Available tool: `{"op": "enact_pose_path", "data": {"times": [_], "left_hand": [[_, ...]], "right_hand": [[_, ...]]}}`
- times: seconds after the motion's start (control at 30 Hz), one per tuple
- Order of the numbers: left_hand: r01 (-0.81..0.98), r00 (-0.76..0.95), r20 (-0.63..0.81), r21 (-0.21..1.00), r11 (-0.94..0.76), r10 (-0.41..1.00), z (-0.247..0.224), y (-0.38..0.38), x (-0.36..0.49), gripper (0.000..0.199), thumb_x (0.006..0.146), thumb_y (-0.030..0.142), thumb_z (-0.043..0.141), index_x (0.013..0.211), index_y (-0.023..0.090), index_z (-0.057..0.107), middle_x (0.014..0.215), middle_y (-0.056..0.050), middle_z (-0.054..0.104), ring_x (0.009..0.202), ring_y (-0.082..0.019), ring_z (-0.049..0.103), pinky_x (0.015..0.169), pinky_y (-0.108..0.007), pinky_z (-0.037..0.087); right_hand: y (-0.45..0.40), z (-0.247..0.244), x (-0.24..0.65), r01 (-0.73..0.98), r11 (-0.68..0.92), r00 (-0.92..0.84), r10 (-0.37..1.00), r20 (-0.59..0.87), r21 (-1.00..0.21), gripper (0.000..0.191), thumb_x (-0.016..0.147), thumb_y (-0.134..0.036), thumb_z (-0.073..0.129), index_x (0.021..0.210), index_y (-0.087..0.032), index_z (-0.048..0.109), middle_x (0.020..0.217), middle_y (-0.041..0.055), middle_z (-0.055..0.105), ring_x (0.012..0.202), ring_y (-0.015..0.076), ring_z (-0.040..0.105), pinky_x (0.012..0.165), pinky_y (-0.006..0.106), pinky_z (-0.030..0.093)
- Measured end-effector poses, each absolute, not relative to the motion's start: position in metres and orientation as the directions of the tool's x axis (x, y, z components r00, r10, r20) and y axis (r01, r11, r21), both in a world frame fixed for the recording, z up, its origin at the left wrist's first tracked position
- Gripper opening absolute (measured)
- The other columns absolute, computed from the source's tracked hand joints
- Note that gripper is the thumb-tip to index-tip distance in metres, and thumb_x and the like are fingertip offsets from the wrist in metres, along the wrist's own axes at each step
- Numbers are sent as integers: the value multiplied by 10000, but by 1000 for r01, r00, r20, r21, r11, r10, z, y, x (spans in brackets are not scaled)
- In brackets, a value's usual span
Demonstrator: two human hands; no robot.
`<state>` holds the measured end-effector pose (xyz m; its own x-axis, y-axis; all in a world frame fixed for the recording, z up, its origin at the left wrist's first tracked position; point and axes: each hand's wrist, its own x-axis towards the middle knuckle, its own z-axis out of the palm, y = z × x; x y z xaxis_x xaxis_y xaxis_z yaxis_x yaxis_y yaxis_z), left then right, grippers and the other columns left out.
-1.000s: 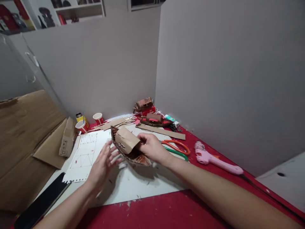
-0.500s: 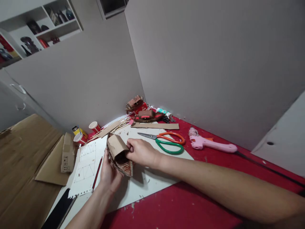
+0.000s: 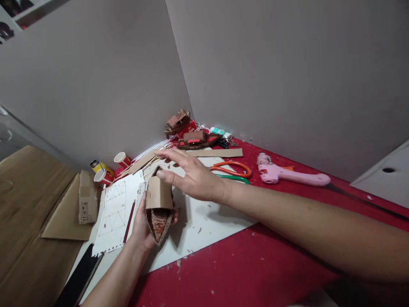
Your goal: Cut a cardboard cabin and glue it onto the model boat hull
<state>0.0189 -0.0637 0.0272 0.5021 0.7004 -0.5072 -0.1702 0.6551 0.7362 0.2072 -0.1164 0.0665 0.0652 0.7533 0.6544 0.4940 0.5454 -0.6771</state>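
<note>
A small cardboard model boat (image 3: 159, 194) with a curved tan cover rests in my left hand (image 3: 142, 226), whose fingers wrap around its hull from below. The boat's pointed end, lined with reddish-brown strips, faces me. Over the boat's far end, my right hand (image 3: 191, 175) is open with fingers stretched out to the left; its thumb is close to the cover, and whether it touches I cannot tell. Scissors with orange and green handles (image 3: 233, 168) lie beyond my right wrist, their blades hidden behind the hand.
A pink glue gun (image 3: 290, 174) lies at right on the red table (image 3: 204, 277). Two finished-looking model boats (image 3: 194, 138) stand at the back. Paper cups (image 3: 104, 177), a drawing sheet (image 3: 113, 213), a red pencil (image 3: 129, 221) and a large cardboard piece (image 3: 28, 221) are at left.
My right hand has let go of the boat's near opening, spread its fingers and moved toward the far end. The boat has turned so its tip faces me. The view has tilted down.
</note>
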Motion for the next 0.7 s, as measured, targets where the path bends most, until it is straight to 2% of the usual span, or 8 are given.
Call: {"op": "enact_pose_path", "data": {"times": [0.07, 0.17, 0.3, 0.4, 0.47, 0.57, 0.7], "left_hand": [[-141, 518, -513, 738, 660, 685, 23, -70, 22, 593, 964, 586, 374, 900, 101, 709, 747, -158, 752, 606, -252, 710, 554, -362, 591], [-135, 540, -492, 750, 647, 683, 17, -79, 25, 562, 929, 627, 443, 937, 136, 715, 710, -106, 738, 573, -231, 683, 556, -345, 569], [-212, 538, -467, 730, 649, 701, 14, -90, 28, 477, 959, 555, 451, 1004, 157, 710, 716, -70, 730, 569, -206, 666, 606, -334, 555], [-316, 571, -431, 669, 672, 698, 14, -95, 30, 455, 992, 490, 421, 1120, 144, 688, 802, -88, 743, 667, -222, 692, 675, -341, 547], [-331, 617, -426, 623, 709, 662, 14, -98, 30, 497, 990, 510, 417, 1173, 125, 672, 864, -115, 748, 726, -248, 703, 683, -355, 539], [-347, 664, -404, 578, 739, 628, 14, -100, 30, 547, 993, 523, 403, 1200, 88, 662, 919, -148, 749, 831, -278, 710, 726, -366, 531], [-419, 664, -356, 552, 721, 658, 13, -101, 29, 523, 1011, 479, 395, 1204, 73, 662, 976, -160, 749, 977, -281, 692, 842, -359, 508]], "right_hand": [[-115, 57, 202, 459, 666, -8, 665, 746, -589, 411, 954, -376, 561, 1324, -196, 561, 1323, 117, 610, 1249, 222, 531, 1080, 448, 401], [-114, 43, 196, 446, 739, -88, 598, 797, -506, 349, 970, -376, 533, 1260, -206, 628, 1299, 124, 630, 1219, 219, 554, 1053, 461, 432], [-117, 34, 194, 450, 795, -177, 527, 832, -408, 257, 962, -325, 546, 1114, -195, 707, 1205, 126, 681, 1165, 226, 584, 1017, 452, 462], [-120, 33, 193, 443, 796, -214, 542, 813, -414, 218, 939, -262, 567, 1100, -202, 702, 1183, 127, 684, 1135, 232, 601, 1002, 466, 472], [-122, 30, 190, 436, 786, -207, 561, 801, -438, 219, 925, -220, 572, 1107, -202, 693, 1156, 126, 681, 1087, 229, 617, 972, 462, 492], [-123, 24, 185, 428, 776, -173, 574, 801, -463, 252, 911, -177, 570, 1133, -213, 683, 1112, 113, 671, 1035, 225, 631, 902, 423, 529], [-125, 15, 178, 425, 759, -125, 589, 799, -493, 292, 903, -150, 557, 1157, -229, 675, 1105, 104, 650, 1029, 226, 633, 880, 394, 541]]}}
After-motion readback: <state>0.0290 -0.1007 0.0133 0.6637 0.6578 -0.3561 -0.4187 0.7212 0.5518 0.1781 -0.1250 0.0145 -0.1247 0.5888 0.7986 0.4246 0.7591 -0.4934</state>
